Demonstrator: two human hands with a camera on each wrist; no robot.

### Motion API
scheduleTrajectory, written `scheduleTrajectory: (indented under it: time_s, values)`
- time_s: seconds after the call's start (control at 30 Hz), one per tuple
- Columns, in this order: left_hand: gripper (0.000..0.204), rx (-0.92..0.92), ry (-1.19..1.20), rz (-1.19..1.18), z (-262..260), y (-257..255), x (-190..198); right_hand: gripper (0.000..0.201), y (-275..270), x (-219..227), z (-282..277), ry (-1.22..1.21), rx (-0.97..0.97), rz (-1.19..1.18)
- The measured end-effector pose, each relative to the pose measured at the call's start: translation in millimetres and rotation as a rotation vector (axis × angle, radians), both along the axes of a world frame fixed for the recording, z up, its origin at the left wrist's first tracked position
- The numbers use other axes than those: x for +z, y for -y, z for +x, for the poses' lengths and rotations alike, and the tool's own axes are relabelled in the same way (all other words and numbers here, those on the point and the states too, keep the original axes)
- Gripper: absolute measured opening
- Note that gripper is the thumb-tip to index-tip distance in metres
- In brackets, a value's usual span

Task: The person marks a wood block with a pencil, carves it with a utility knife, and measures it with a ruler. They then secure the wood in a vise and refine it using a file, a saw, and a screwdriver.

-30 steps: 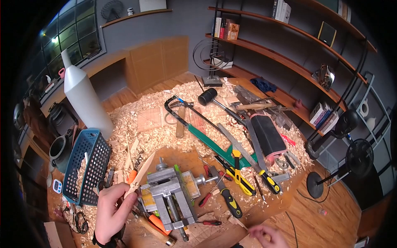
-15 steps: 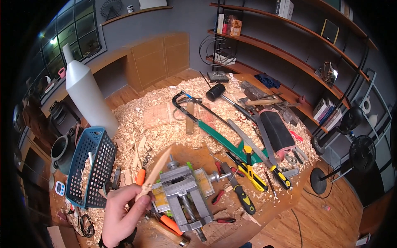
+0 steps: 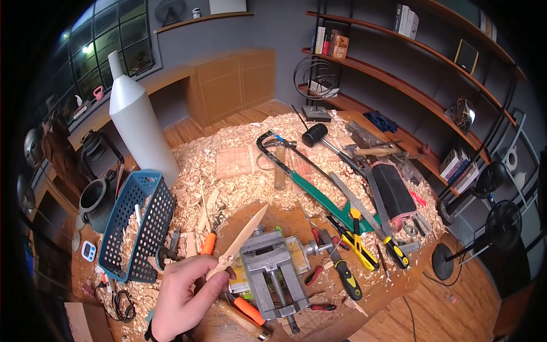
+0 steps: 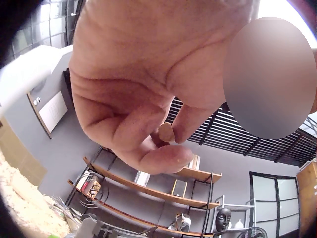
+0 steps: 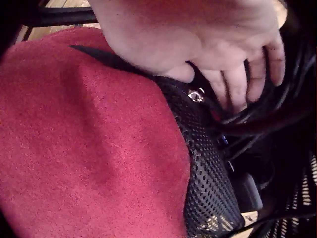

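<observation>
In the head view my left hand (image 3: 185, 296) pinches a pale carved wooden piece (image 3: 245, 235) between thumb and fingers. Its flat, blade-like end tapers to a point and tilts up to the right; knobbly carving shows near the fingertips. The left wrist view shows the butt end of the wooden piece (image 4: 167, 132) among curled fingers. A grey metal vise (image 3: 266, 259) stands just right of that hand. Outside the head view, my right hand (image 5: 208, 39) has its fingers extended down into a black mesh pouch (image 5: 203, 173) with a zipper, beside red suede-like fabric (image 5: 99, 139).
Wood shavings (image 3: 199, 154) cover much of the table. A blue basket (image 3: 162, 222) stands at left, before a tall white bottle-shaped vase (image 3: 139, 125). A green hacksaw (image 3: 319, 196), black mallet (image 3: 314, 135) and yellow-black saw handle (image 3: 346, 279) lie to the right.
My right hand, at the bottom edge of the head view a second ago, has gone out of it. The left hand keeps its pinch on the wooden piece while the view shifts.
</observation>
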State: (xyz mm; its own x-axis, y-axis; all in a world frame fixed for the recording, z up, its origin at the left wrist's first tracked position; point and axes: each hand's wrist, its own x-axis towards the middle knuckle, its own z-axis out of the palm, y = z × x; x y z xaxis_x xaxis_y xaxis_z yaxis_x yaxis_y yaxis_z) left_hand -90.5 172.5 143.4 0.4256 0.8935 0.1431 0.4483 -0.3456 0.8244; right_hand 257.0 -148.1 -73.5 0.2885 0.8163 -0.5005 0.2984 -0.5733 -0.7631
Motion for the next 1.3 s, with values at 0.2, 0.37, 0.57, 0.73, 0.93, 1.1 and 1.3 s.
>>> scheduleTrajectory:
  time_s: [0.2, 0.37, 0.57, 0.73, 0.93, 1.1, 1.3]
  values:
    - [0.026, 0.016, 0.048, 0.003, 1, -1, -3, 0.018, -16, 18, 3, 0.038, 0.031, 0.043]
    - [0.023, -0.012, 0.084, 0.016, 5, -1, -1, 0.018, -27, 40, 6, 0.083, 0.038, 0.079]
    - [0.019, -0.016, 0.087, -0.01, 9, 1, 2, 0.018, -39, 79, 6, 0.147, 0.035, 0.129]
    - [0.016, -0.015, 0.04, 0.019, 8, 4, 2, 0.018, -53, 112, 5, 0.192, 0.05, 0.17]
    - [0.013, -0.036, -0.001, 0.073, 17, 7, 2, 0.017, -91, 155, 3, 0.235, 0.128, 0.244]
    - [0.016, 0.039, -0.167, 0.205, 26, 0, -18, 0.019, -143, 219, -30, 0.155, 0.134, 0.271]
    - [0.015, 0.085, -0.145, 0.265, 24, -12, -28, 0.015, -190, 217, -57, 0.248, 0.394, 0.72]
